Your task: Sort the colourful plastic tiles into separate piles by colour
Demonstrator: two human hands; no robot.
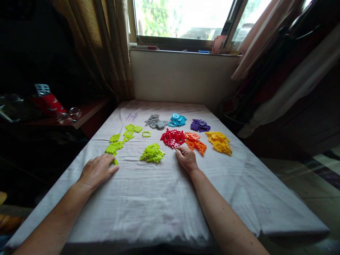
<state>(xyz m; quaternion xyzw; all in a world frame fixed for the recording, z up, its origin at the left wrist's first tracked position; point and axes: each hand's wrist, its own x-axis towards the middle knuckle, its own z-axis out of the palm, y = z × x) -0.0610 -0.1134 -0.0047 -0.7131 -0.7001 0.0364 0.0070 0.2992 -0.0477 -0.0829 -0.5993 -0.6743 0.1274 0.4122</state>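
Piles of flat plastic puzzle tiles lie sorted by colour on a white cloth (159, 205). My left hand (97, 170) rests palm down, fingers together, its tips touching a lime green tile (115, 162) at the end of a row of lime tiles (123, 138). My right hand (187, 158) lies with fingers curled just below the red pile (173, 137) and the orange pile (196, 142); what the fingers pinch, if anything, is hidden. A lime green heap (152, 153) sits between the hands.
Grey (156, 122), cyan (177, 120), purple (200, 125) and yellow (220, 142) piles lie further back. A side shelf (82, 115) at left holds a red packet and glass items. A window sill and curtains stand behind; the floor drops away at right.
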